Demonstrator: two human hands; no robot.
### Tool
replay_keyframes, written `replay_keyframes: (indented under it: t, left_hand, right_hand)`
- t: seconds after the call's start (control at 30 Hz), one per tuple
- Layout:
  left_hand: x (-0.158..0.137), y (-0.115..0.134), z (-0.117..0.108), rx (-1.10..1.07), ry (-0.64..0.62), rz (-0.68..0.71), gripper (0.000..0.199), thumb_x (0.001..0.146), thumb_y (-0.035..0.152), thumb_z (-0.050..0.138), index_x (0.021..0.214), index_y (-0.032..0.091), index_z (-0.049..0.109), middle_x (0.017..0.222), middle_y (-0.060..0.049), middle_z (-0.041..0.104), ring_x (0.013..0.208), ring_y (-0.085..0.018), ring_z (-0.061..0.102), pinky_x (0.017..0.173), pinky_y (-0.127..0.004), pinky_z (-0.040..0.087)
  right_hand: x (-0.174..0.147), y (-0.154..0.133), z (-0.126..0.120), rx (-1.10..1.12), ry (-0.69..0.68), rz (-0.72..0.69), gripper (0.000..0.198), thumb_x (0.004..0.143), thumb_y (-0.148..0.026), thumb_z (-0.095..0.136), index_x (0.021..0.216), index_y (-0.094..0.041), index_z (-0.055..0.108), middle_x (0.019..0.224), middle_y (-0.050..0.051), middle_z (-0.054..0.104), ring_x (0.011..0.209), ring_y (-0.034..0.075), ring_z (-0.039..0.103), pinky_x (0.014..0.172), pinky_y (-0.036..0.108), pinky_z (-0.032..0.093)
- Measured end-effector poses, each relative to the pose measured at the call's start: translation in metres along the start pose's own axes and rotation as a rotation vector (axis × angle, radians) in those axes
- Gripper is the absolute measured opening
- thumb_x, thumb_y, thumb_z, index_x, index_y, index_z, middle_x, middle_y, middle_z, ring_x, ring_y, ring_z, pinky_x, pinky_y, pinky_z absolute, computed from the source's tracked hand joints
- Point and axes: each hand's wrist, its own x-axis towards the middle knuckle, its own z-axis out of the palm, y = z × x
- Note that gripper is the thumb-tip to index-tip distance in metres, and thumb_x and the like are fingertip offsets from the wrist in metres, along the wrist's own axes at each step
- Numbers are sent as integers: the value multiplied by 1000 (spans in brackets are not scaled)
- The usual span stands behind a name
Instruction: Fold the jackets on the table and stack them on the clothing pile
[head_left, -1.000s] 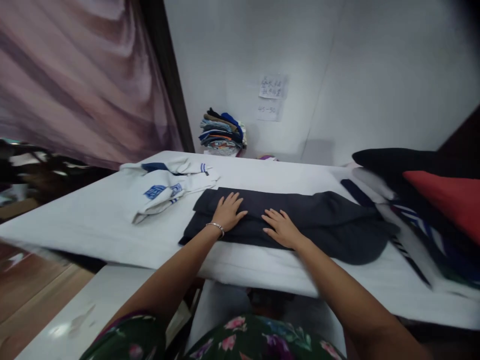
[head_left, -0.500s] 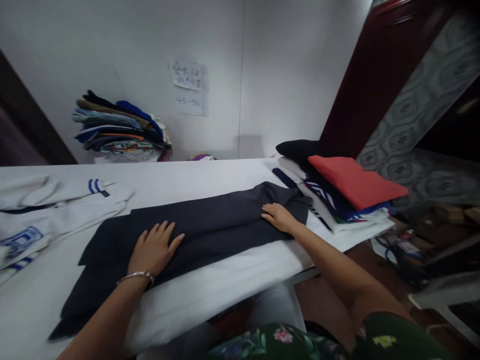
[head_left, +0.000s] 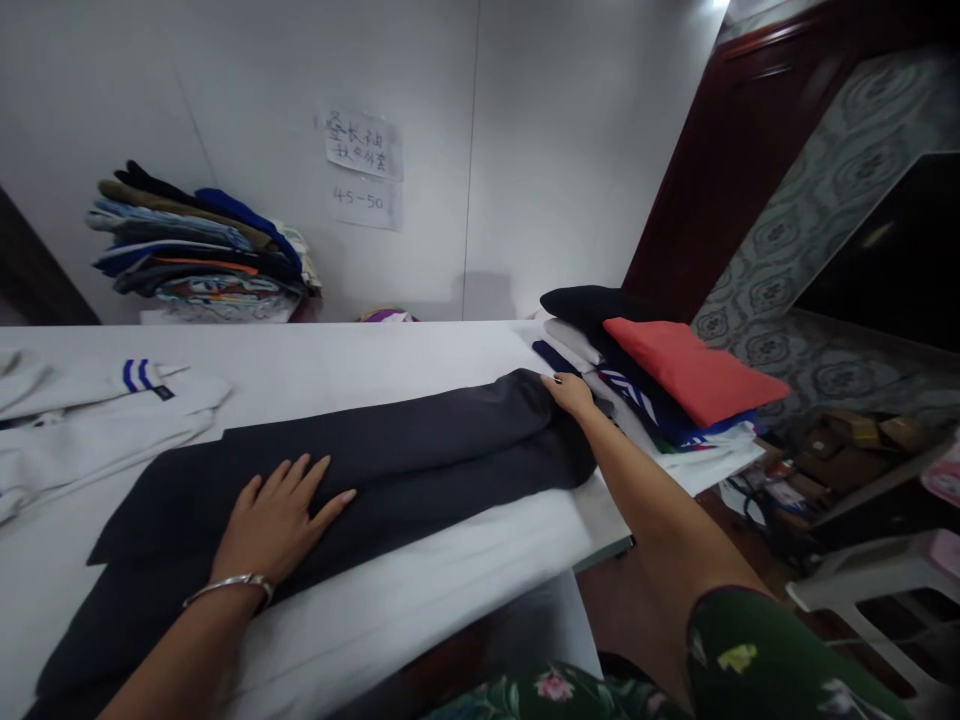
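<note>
A long, dark garment (head_left: 390, 450) lies folded lengthwise across the white table; I cannot tell its exact kind. Two overlapping layers show at its left end. My left hand (head_left: 271, 525), with a silver bracelet at the wrist, rests flat on the left part of the cloth, fingers spread. At the garment's right end, my right hand (head_left: 574, 393) is closed on the upper edge, where the fabric bunches and curves up. Part of that end is hidden behind the right hand and forearm.
Beyond the right hand sits a clothes pile (head_left: 705, 375) topped with coral and black pieces. Another tall clothes stack (head_left: 202, 245) stands by the wall. A white garment with blue stripes (head_left: 112, 420) lies at the left. The table's front edge (head_left: 600, 552) runs below; a stool (head_left: 877, 570) stands right.
My right hand has moved from lying on the cloth to its far right end and closed on the fabric there. My left hand remains flat on the garment. The view has shifted right.
</note>
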Motion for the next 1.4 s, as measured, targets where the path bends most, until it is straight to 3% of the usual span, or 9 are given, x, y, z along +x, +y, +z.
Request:
replay_keyframes:
  t: [0.07,0.17,0.4,0.57,0.8,0.93,1.03,1.2,1.4]
  left_hand:
    - [-1,0,0,76,12,16,63,82,53,31,126,15,56,137,-17,48,130,-37,36,104,-56,24]
    - [-3,-5,3,99,44,35,56,84,47,32,124,19,58,138,-13,48,129,-33,40,105,-54,25]
    - [-3,-21,12,70,34,24,47,88,39,29,113,26,67,129,-6,58,126,-29,45,106,-52,26]
    - [-2,-18,9,40,18,10,47,87,40,29,112,26,66,130,-5,57,126,-28,45,106,-52,26]
    - [-5,-8,-4,-35,100,-4,45,86,40,28,105,27,67,129,-3,58,128,-27,44,108,-51,24]
    - [-4,-10,-3,-35,80,-2,44,84,42,29,105,28,66,122,0,63,123,-25,49,107,-49,26]
    - [-3,-13,-1,-38,71,-1,46,83,44,29,103,27,67,117,0,66,119,-26,53,106,-50,28]
    - [-2,-12,-2,-22,82,14,50,82,46,26,97,28,70,114,-1,67,116,-26,55,104,-50,31]
    - [-2,-12,-2,-5,40,11,48,84,44,28,99,28,71,117,-1,66,119,-26,53,104,-50,30]
  right_hand:
    - [11,-5,5,-31,-43,32,56,85,-59,42,115,-16,64,116,14,65,110,29,58,89,37,41]
    - [17,-3,12,-77,-65,50,41,84,-49,49,107,-19,66,112,12,67,107,27,59,89,37,40]
    - [-5,27,24,-137,2,110,30,90,-34,41,103,-21,64,103,10,69,101,23,61,85,33,40]
    - [-13,31,32,-143,38,55,31,90,-32,41,109,-20,62,109,10,68,107,23,58,90,35,38]
    - [3,19,19,-135,19,-75,39,91,-21,35,124,-20,56,123,10,62,117,23,52,104,44,25]
    - [3,8,25,-122,-38,-180,43,95,-37,32,134,-23,46,142,8,44,131,23,37,108,46,21]
    - [-8,4,39,-126,-120,-213,49,92,-48,36,134,-23,45,143,9,43,132,25,35,106,51,24]
    - [-22,6,50,-144,-132,-209,53,94,-48,31,139,-21,37,147,10,36,135,25,29,107,53,21]
    - [-18,-9,32,-178,-142,-213,51,93,-46,34,136,-21,41,147,12,36,136,29,27,106,60,16]
